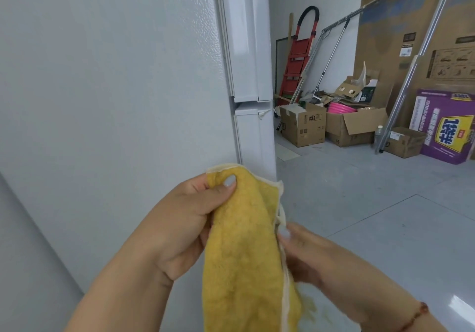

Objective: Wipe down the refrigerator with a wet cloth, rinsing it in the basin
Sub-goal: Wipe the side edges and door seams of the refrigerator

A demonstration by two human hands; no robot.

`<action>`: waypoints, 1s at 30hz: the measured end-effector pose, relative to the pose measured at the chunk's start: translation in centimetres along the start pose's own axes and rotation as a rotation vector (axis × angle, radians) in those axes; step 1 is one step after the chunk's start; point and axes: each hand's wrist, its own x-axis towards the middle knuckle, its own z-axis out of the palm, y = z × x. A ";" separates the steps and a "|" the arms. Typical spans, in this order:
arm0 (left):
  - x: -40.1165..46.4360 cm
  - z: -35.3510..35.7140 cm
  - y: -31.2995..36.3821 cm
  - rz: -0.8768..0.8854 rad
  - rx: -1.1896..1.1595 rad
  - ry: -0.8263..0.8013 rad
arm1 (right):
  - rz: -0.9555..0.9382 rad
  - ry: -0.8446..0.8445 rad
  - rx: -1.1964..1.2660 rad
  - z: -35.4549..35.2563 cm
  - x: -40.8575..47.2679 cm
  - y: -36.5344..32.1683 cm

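Your left hand (185, 218) pinches fuzzy yellow cloth (244, 249) near top corner; your right hand (316, 257) grips its pale hemmed edge. Cloth hangs long, just before pebbled white refrigerator (115, 74) side. Cardboard boxes (331, 126) well beyond refrigerator.

I see the cloth (246, 249), a yellow terry square with a pale cream hem, hanging lengthwise in front of me, folded along its long axis so the hem runs down its right edge. My left hand (185, 218) pinches its upper corner, thumb pressed on the nap; my right hand (305, 254) pinches the hemmed edge lower down. Its lower end passes out of view at the bottom. The refrigerator (115, 74) stands just behind and to the left of the cloth: a white cabinet whose lightly pebbled side panel faces me, with two glossy doors, upper and lower, seen edge-on along its right side.
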 end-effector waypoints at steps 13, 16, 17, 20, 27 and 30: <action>-3.7 -1.7 -5.8 -0.456 -0.267 0.112 | -0.137 0.021 0.477 1.5 -0.8 0.8; -4.0 -2.9 -6.0 -0.447 -0.115 -0.047 | -0.113 0.050 0.337 1.0 -0.9 1.5; -4.1 -3.1 -6.1 -0.436 -0.025 -0.106 | -0.096 0.050 0.270 0.8 -0.9 1.6; -4.0 -3.4 -6.5 -0.388 0.221 -0.122 | -0.064 0.138 -0.022 0.2 -0.4 2.2; -2.8 -2.8 -6.9 -0.164 0.504 0.152 | -0.018 0.062 -0.678 0.1 -0.7 2.0; -2.0 -3.0 -6.6 -0.143 0.409 0.233 | -0.054 0.139 -0.888 0.9 -0.3 2.4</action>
